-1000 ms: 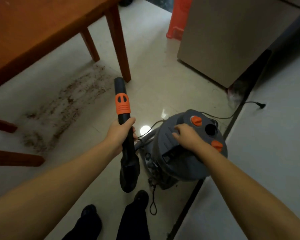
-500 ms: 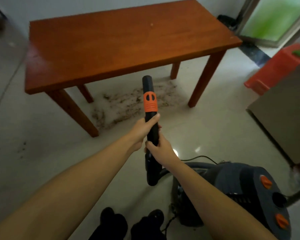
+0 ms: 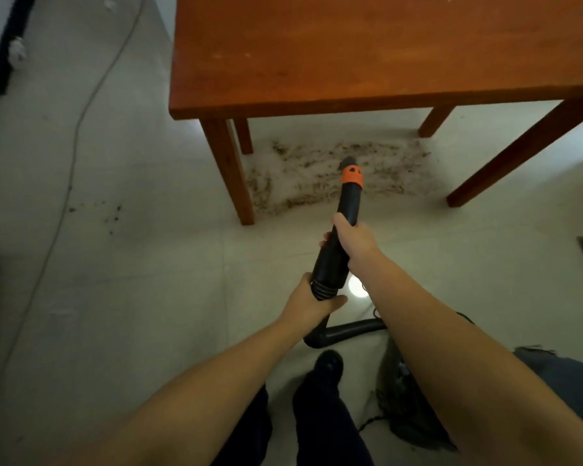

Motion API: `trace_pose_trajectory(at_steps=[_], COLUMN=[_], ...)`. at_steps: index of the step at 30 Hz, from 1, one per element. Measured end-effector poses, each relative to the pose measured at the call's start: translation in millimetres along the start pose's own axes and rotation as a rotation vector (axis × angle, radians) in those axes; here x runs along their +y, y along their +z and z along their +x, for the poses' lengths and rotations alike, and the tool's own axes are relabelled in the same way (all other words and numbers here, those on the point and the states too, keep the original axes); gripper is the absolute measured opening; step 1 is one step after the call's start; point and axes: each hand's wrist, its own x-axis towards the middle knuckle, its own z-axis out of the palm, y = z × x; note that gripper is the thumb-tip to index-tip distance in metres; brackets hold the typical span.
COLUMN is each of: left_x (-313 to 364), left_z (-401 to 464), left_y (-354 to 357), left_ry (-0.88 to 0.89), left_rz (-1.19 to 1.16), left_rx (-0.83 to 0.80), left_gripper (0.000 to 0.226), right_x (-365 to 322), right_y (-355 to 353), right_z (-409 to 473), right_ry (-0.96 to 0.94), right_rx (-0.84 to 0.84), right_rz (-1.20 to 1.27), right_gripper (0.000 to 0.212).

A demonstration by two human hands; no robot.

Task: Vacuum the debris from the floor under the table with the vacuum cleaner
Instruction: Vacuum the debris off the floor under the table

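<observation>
A black vacuum nozzle (image 3: 345, 210) with an orange band points down at the brown debris (image 3: 320, 178) spread on the pale floor under the wooden table (image 3: 350, 62). Its tip sits over the debris patch. My right hand (image 3: 352, 240) grips the middle of the nozzle. My left hand (image 3: 312, 306) grips its ribbed rear end, where the black hose (image 3: 347, 331) bends away to the right. The grey vacuum body (image 3: 559, 375) is partly hidden behind my right forearm at the lower right.
Table legs stand at the left (image 3: 229, 169) and right (image 3: 515, 153) of the debris. A thin cord (image 3: 78, 136) runs across the floor at the left, with a few dark specks (image 3: 113, 211) beside it. My feet (image 3: 327, 364) are below the hose.
The nozzle has swung forward and down so its tip is over the debris. My right hand moved ahead of my left on the nozzle, and my left slid back to the ribbed end.
</observation>
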Motion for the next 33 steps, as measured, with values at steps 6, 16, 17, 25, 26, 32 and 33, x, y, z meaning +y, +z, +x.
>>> trace_pose_trajectory(at_steps=[6,16,17,25,26,32,33], left_x=[-40,-151,-172,-306,-318,-366,-371], left_z=[86,294,314,423,429,435,433], left_y=[20,-3,-5,17,21,30,29], left_ry=[-0.077,-0.128,-0.125,-0.124,-0.137,-0.251,-0.264], left_rz=[0.080,-0.137,-0.139,-0.207,-0.214,-0.282,-0.296], left_rx=[0.034,-0.029,-0.020,-0.019,-0.037,-0.117,-0.112], left_gripper=[0.033,0.013,0.013,0.012,0.012,0.011,0.012], right_x=[18,108,125,242,255,310,315], right_y=[10,64,72,97,96,97,100], right_z=[99,323,345,477,487,500,497], right_ry=[0.087,0.110,0.112,0.062,0.068,0.078,0.074], right_rx=[-0.055,-0.207,-0.202,-0.172,-0.165,-0.180,-0.184], right_rz=[-0.101,-0.090,-0.079,-0.161,-0.168,-0.211,-0.216], right_gripper=[0.016,0.033,0.036,0.049,0.051,0.043,0.042])
